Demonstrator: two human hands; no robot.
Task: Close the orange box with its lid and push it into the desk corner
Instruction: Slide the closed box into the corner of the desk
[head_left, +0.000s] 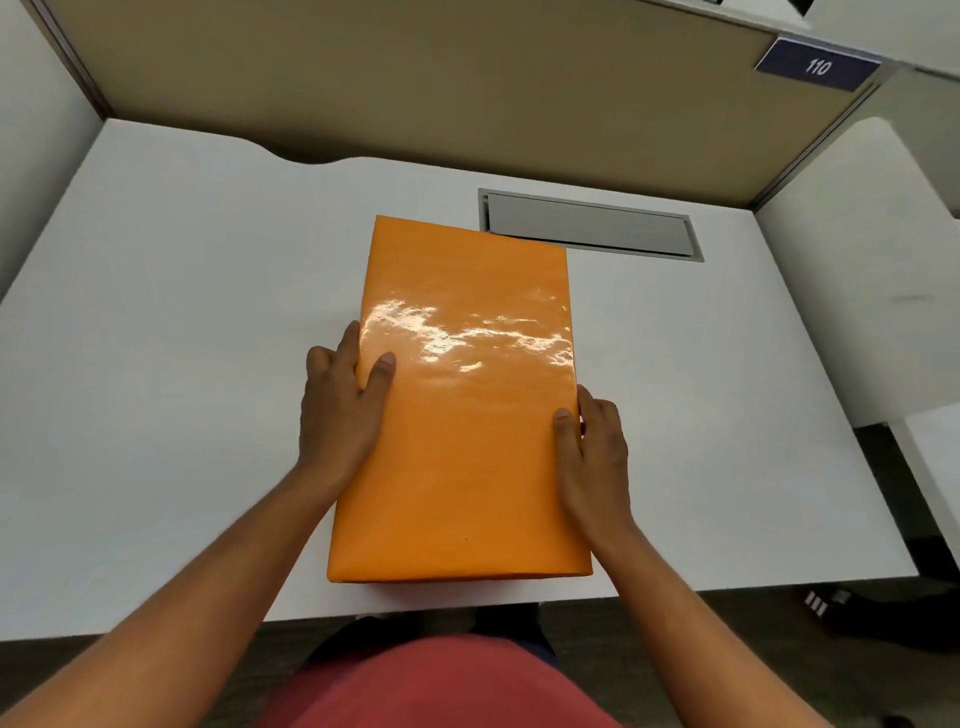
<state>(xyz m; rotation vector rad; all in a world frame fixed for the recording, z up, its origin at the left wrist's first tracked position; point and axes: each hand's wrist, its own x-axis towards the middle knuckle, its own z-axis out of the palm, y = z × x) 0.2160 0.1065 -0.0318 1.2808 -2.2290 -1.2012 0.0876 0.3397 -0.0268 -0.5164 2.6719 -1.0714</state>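
Observation:
A glossy orange box (462, 415) stands on the white desk (182, 364), near the front edge and a little right of centre, its long side running away from me. Its orange lid covers the whole top, so the inside is hidden. My left hand (340, 410) grips the left side, thumb lying on the lid and fingers down the wall. My right hand (595, 457) holds the right side the same way, thumb on the lid's edge.
A grey cable hatch (592, 228) is set into the desk just beyond the box's far right corner. A tan partition (467, 93) closes the back, with white side panels left and right. A dark sign reading 110 (818, 65) sits on the top right.

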